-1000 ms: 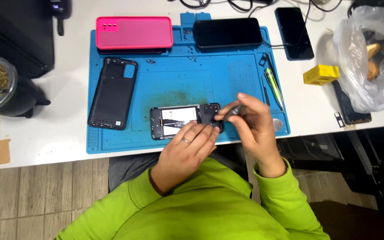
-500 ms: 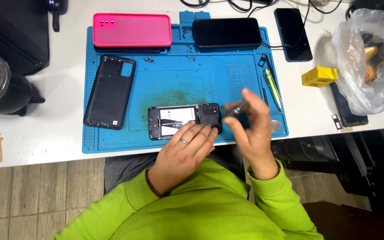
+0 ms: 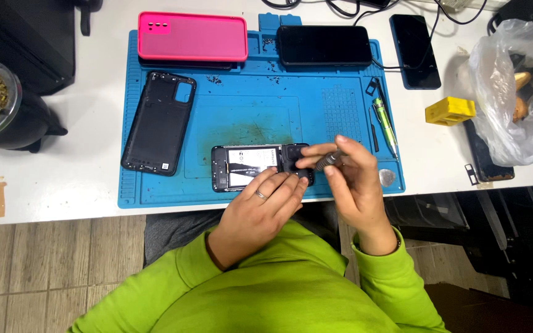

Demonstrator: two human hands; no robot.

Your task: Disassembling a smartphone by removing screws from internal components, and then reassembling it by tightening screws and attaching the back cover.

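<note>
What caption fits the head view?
Left hand steadies an opened phone on a blue mat; right hand holds a screwdriver.

There is one big blue rubber work mat [image 3: 248, 98]. On it lie one bright pink phone case [image 3: 192, 37], one black plastic phone back cover [image 3: 158, 123] and one opened black phone [image 3: 248, 168]. Two more flat black phones [image 3: 325, 45] [image 3: 414, 42] lie face up. There is one small yellow block [image 3: 450, 111] and one clear plastic bag [image 3: 513, 92].

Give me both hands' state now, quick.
Left hand: open, fingers resting on the opened phone.
Right hand: closed around a screwdriver, tip at the phone.
</note>
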